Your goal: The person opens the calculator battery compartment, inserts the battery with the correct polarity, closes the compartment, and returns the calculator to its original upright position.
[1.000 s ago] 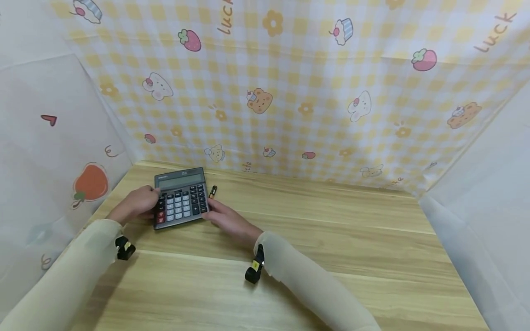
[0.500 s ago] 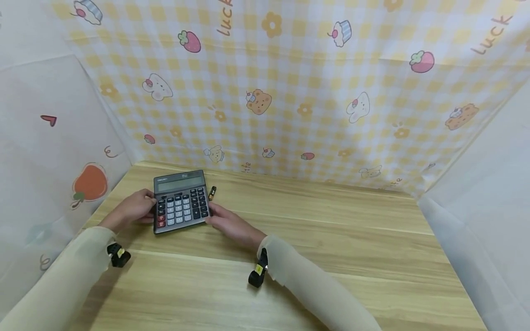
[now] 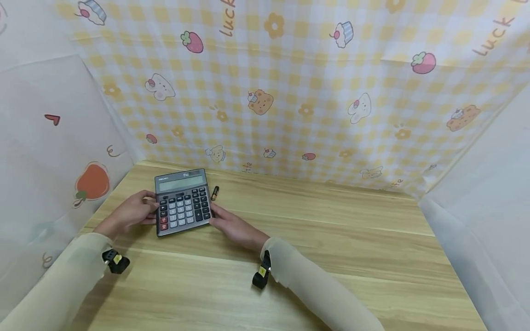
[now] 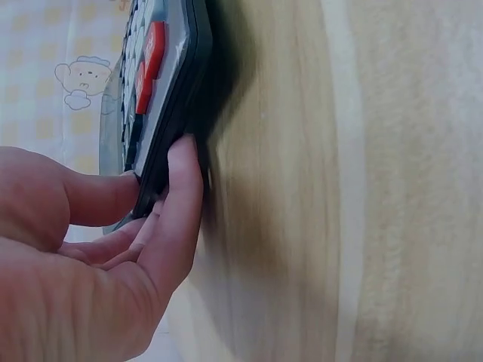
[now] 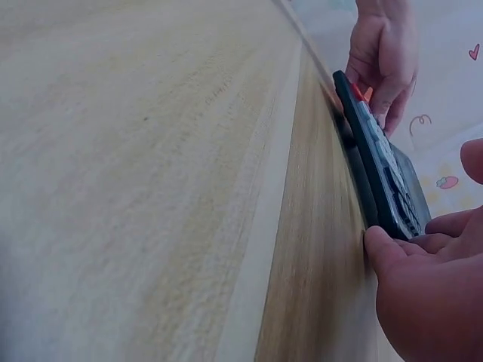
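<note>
A grey desktop calculator (image 3: 182,202) with white, black and two red keys sits at the left back of the wooden table, display away from me. My left hand (image 3: 134,211) pinches its left edge. In the left wrist view the thumb (image 4: 106,197) lies at the upper edge and a finger (image 4: 183,173) reaches underneath, with a dark shadow under that side. My right hand (image 3: 236,230) holds the calculator's right edge near its front corner. In the right wrist view, its fingertips (image 5: 381,245) touch the edge by the tabletop.
A small black and orange battery (image 3: 215,193) lies on the table (image 3: 314,257), just right of the calculator. A yellow checked cloth (image 3: 306,82) hangs behind the table. White cloth walls (image 3: 33,151) stand along both sides.
The calculator has come slightly toward me, with both hands moving along at its sides. My left hand has slid down its left edge. The battery lies about where it was.
</note>
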`<control>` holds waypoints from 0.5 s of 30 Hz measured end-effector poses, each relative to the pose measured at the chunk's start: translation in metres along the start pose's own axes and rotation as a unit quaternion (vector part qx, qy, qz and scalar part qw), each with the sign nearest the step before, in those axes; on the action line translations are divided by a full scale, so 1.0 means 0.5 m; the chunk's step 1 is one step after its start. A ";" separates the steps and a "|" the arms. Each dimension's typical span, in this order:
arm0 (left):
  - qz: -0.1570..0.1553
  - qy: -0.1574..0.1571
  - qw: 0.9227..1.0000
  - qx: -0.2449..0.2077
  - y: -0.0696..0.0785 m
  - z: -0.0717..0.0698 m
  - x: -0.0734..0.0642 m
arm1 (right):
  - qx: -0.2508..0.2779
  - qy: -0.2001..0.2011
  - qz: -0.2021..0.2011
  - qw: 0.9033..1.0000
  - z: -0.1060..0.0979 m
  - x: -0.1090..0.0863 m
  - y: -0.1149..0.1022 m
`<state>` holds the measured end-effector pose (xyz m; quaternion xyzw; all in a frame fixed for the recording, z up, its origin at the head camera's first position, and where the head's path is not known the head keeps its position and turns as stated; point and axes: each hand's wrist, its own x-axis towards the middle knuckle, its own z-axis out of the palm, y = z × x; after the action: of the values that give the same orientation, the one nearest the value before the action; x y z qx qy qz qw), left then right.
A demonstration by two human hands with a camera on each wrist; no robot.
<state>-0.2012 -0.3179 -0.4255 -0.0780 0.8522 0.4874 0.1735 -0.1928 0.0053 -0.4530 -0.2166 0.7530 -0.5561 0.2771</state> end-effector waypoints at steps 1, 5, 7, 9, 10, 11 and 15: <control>0.001 0.000 1.000 -0.005 -0.001 0.001 -0.001 | 0.000 -0.001 -0.001 1.000 0.000 -0.001 0.001; 0.011 0.002 1.000 -0.016 0.000 0.006 -0.004 | -0.013 0.003 0.004 1.000 -0.003 -0.008 0.001; 0.018 0.004 1.000 -0.019 0.002 0.009 -0.005 | -0.020 0.006 0.005 1.000 -0.007 -0.014 0.001; 0.023 0.007 0.999 -0.021 0.005 0.013 -0.004 | -0.024 0.011 0.004 1.000 -0.011 -0.019 0.003; 0.025 0.007 0.999 -0.021 0.008 0.015 -0.004 | -0.024 0.013 0.002 1.000 -0.014 -0.023 0.004; 0.026 0.008 0.999 -0.020 0.009 0.017 -0.003 | -0.024 0.014 0.000 1.000 -0.016 -0.026 0.005; 0.032 0.006 0.999 -0.026 0.019 0.026 0.000 | -0.027 0.017 -0.006 0.999 -0.030 -0.038 0.010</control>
<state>-0.2011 -0.3019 -0.4240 -0.0581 0.8424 0.5141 0.1505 -0.1884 0.0295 -0.4509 -0.2192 0.7713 -0.5406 0.2546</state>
